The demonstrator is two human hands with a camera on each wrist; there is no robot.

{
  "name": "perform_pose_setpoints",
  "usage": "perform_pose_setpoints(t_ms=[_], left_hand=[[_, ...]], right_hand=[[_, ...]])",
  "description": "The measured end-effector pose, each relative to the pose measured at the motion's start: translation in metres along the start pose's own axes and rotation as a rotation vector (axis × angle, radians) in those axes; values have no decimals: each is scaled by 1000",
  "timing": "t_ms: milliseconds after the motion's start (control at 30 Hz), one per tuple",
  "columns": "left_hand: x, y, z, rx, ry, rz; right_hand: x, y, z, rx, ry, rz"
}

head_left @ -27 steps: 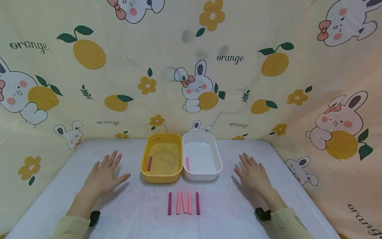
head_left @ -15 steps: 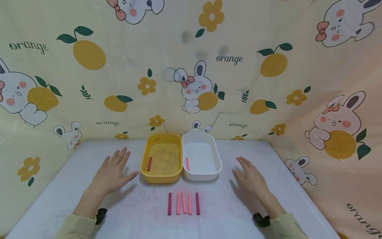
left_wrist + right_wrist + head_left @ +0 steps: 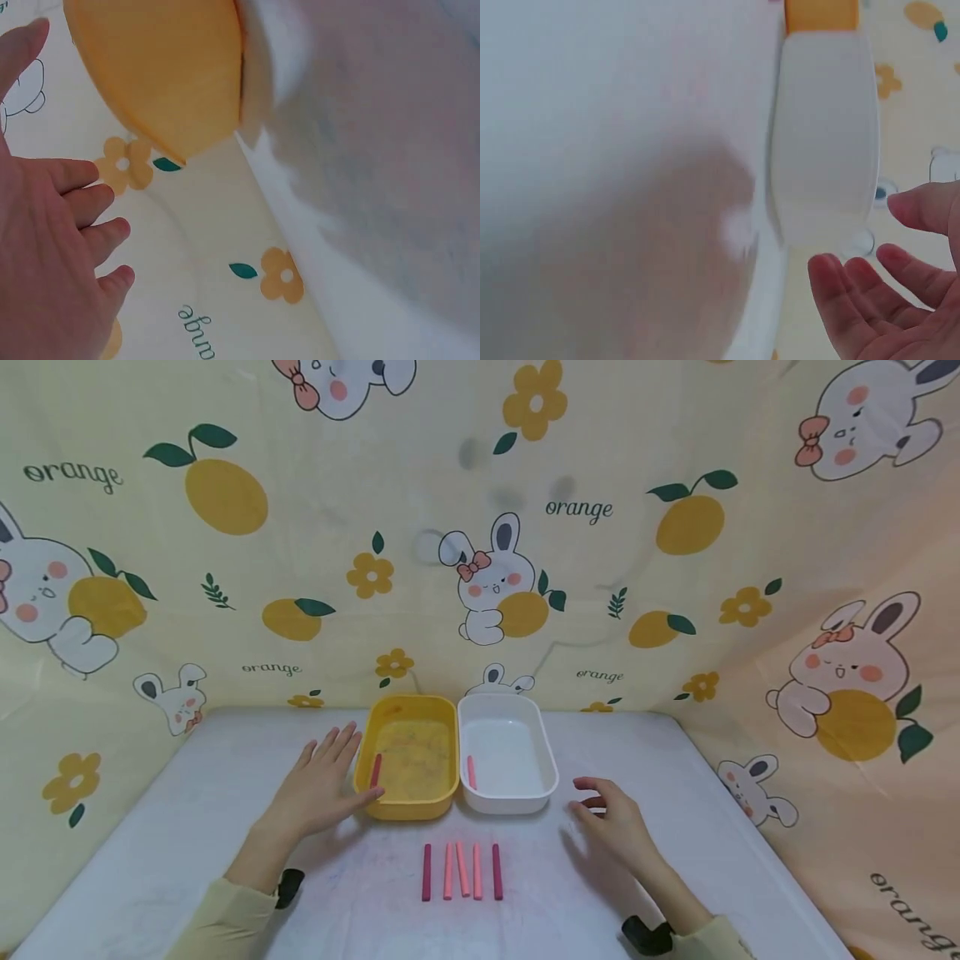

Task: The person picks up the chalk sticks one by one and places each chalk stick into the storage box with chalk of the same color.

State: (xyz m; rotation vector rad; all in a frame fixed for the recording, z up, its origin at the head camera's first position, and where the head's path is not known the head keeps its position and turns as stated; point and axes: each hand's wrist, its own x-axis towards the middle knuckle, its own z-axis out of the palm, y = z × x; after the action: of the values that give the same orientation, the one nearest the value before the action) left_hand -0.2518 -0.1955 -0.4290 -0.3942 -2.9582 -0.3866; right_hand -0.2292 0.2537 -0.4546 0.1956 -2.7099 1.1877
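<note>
My left hand [image 3: 315, 793] hovers at the left side of a yellow plastic bin [image 3: 416, 810], fingers straight and spread, holding nothing. In the head view its thumb overlaps the bin's front-left rim; whether they touch I cannot tell. A dark red crayon-like stick [image 3: 377, 767] lies inside this bin. Right of the white bin [image 3: 510, 806], my right hand [image 3: 618, 827] is above the table, fingers loosely bent with a gap to the thumb. One pink stick [image 3: 471, 772] lies in the white bin. In front, a row has dark red sticks [image 3: 427, 872] at both ends and pink sticks [image 3: 462, 870] between.
The two bins stand side by side at the back of the white table [image 3: 360, 918]. Behind and beside it hangs a cream cloth [image 3: 322, 535] printed with rabbits and oranges. A black wrist device [image 3: 647, 935] sits at each cuff.
My left hand has moved right, up to the yellow bin. The right hand has come slightly inward and nearer, its fingers bending from spread to loosely curved. The sticks and bins stay put.
</note>
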Motion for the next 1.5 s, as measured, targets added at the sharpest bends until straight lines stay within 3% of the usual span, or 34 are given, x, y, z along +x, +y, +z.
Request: perform_pose_setpoints(t_ms=[300, 700, 867, 1133, 1500], left_hand=[[9, 11, 8, -67, -56, -29], [12, 11, 18, -85, -77, -33], [11, 9, 19, -96, -89, -34], [11, 8, 22, -100, -108, -49], [13, 8, 23, -104, -129, -54]], right_hand=[[-13, -19, 21, 97, -81, 86], [-18, -37, 44, 207, -271, -32], [-18, -42, 55, 178, -350, -77], [-17, -49, 63, 52, -410, -152], [-11, -54, 71, 43, -511, -60]])
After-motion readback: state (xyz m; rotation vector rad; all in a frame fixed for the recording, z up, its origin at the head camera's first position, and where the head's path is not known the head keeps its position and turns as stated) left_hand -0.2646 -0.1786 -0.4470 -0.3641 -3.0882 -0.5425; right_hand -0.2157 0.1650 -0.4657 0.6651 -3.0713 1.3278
